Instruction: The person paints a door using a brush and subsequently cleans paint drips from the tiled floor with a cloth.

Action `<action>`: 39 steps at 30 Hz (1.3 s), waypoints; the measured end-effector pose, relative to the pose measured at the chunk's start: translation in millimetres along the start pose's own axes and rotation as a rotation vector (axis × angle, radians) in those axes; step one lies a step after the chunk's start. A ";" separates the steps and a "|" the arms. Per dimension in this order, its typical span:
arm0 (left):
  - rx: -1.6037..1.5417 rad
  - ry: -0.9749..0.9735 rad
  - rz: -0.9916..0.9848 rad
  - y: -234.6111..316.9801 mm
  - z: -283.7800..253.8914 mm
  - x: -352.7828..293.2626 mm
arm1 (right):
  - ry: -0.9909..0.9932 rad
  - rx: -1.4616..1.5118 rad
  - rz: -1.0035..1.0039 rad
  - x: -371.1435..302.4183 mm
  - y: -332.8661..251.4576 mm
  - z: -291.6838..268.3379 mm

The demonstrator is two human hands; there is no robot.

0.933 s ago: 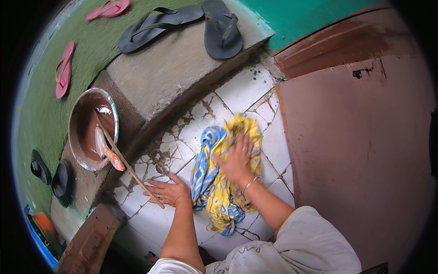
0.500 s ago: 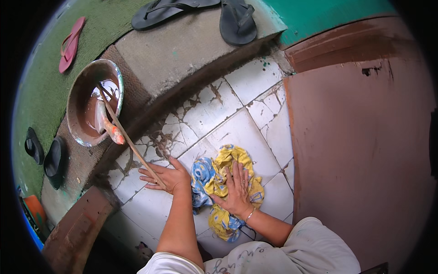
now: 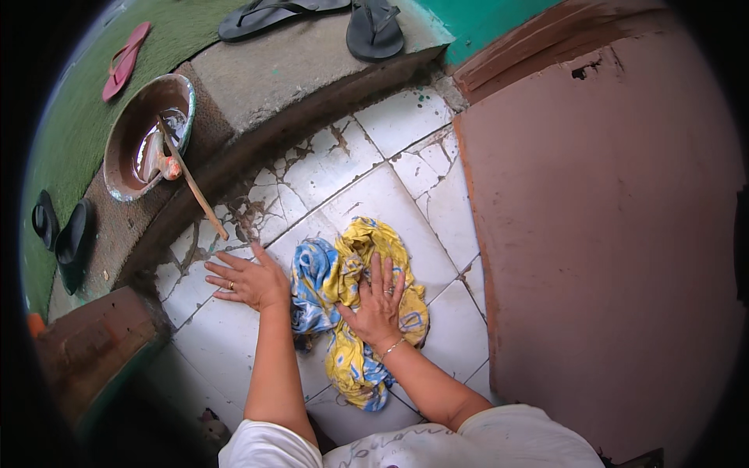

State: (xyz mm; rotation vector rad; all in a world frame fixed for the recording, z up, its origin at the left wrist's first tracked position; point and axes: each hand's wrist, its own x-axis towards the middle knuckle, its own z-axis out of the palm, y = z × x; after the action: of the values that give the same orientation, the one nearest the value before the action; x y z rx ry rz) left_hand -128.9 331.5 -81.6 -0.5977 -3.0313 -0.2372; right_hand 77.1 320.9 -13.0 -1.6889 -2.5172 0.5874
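Note:
My left hand point(image 3: 253, 281) is spread open low over the white tiles, left of a crumpled yellow and blue patterned cloth point(image 3: 355, 269). My right hand point(image 3: 380, 308) lies flat on the cloth with fingers extended, a ring and a bracelet on it. Up to the left stands a basin point(image 3: 117, 156) with brown liquid inside, its rim splashed with paint. A wooden stick point(image 3: 195, 191) leans out of the basin, its free end apart from my left hand. Beside the stick rests an orange-and-white handle-like object point(image 3: 168, 166), its lower part in the liquid.
The white tiles point(image 3: 374, 187) are cracked along the step's base. On the concrete step point(image 3: 281, 78) lie black flip-flops point(image 3: 374, 31). A pink flip-flop point(image 3: 125, 62) and dark sandals point(image 3: 74, 242) are at left. A brown panel point(image 3: 585, 218) stands at right, a brown block point(image 3: 94, 335) lower left.
The stick's free end, which overlapped my left hand, has shifted toward the basin and away from the hand. The view has shifted slightly; my right hand stays on the cloth.

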 end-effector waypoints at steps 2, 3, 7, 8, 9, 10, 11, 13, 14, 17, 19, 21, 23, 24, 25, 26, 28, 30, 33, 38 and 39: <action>-0.342 -0.030 -0.013 -7.4 -11.3 1.2 | 0.053 -0.013 -0.001 9.0 1.1 -1.0; -0.511 -0.056 -0.023 -8.6 -18.7 -0.7 | 0.072 -0.026 0.004 13.7 3.7 -1.3; -1.102 0.071 0.424 23.8 -39.6 -32.8 | 0.130 -0.128 0.007 54.0 4.1 3.9; -1.129 -0.026 0.514 33.9 -32.8 -44.0 | 0.157 -0.126 -0.009 64.1 4.4 5.8; -1.153 -0.123 0.608 44.5 -26.6 -51.3 | 0.169 -0.159 -0.013 71.6 7.6 8.9; -1.190 -0.154 0.653 52.6 -21.9 -51.6 | 0.181 -0.192 -0.017 78.3 11.2 11.8; -1.219 -0.187 0.698 58.7 -21.3 -46.9 | 0.189 -0.220 -0.019 81.8 12.0 15.0; -1.210 -0.223 0.752 64.9 -20.0 -41.1 | 0.190 -0.101 0.014 81.5 12.1 12.6; -1.171 -0.225 0.761 66.9 -19.1 -38.3 | 0.237 0.029 0.014 81.3 12.5 11.1; -0.987 -0.281 0.785 73.7 -27.9 -37.1 | 0.322 0.168 -0.023 75.4 25.9 15.6; -0.926 -0.302 0.780 75.3 -30.6 -32.9 | 0.314 0.243 -0.028 73.5 24.3 18.6; -0.840 -0.361 0.831 77.1 -37.6 -34.0 | 0.379 0.310 -0.056 74.0 30.0 16.7; -0.772 -0.396 0.861 77.3 -33.2 -37.9 | 0.389 0.373 -0.066 76.7 37.0 11.7; -0.726 -0.428 0.889 75.7 -34.2 -36.7 | 0.414 0.474 -0.030 79.3 34.1 2.7; -0.733 -0.425 0.888 73.1 -30.7 -36.6 | 0.429 0.577 0.010 85.1 17.4 -17.5; -0.756 -0.422 0.889 73.1 -30.0 -36.8 | 0.448 0.665 0.049 91.6 -2.3 -41.5; -0.777 -0.475 0.909 71.7 -37.3 -33.3 | 0.378 0.862 -0.133 106.4 -44.2 -82.1; -0.781 -0.514 0.908 72.6 -38.7 -30.6 | 0.207 0.875 -0.270 121.5 -91.1 -112.9; -0.904 -0.577 0.898 63.4 -29.8 -24.8 | 0.077 0.578 -0.456 143.4 -145.0 -129.8; -1.077 -0.509 0.864 68.6 -35.9 -24.7 | -0.024 0.338 -0.416 164.3 -172.0 -130.3; -0.973 -0.410 0.918 68.3 -27.2 -28.2 | -0.088 0.408 -0.376 166.2 -172.0 -130.6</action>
State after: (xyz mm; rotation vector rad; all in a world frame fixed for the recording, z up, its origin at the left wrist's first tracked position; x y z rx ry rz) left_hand -76.4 379.0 -47.1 -2.1533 -2.3443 -1.6601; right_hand -108.1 450.6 139.1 -1.0438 -2.4539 1.0588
